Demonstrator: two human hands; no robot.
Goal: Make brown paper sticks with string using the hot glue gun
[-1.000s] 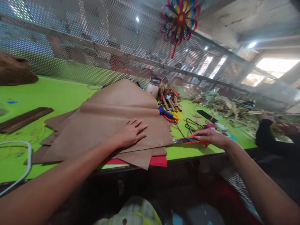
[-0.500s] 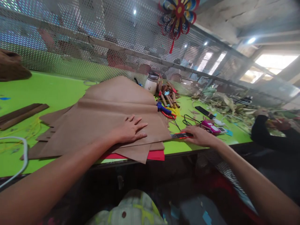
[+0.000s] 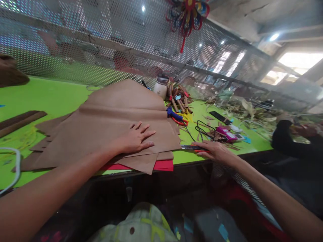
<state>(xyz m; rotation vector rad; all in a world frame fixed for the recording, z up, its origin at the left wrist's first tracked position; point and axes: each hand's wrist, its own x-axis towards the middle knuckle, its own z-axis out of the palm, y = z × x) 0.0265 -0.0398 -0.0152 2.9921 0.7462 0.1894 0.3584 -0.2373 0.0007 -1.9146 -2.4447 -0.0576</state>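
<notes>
Left hand (image 3: 137, 139) lies open on the brown sheet (image 3: 101, 129); right hand (image 3: 214, 151) grips a cutter (image 3: 189, 147). I should press evenly, cutter level.

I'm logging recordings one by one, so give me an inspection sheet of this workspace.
Surface: bright green flat tabletop.
Job's things: stacked brown paper-like sheets; orange-handled tool with dark blade.
Clutter: brown rolled bundles; blue curved handle; magenta-and-white device; black rectangular slab.
Grip: left hand spread on the sheets; right hand closed around the tool.
Cables: thin black cord; white cord-like loop, left edge.
Surroundings: grey perforated panel behind; co-worker's dark sleeve, right.
</notes>
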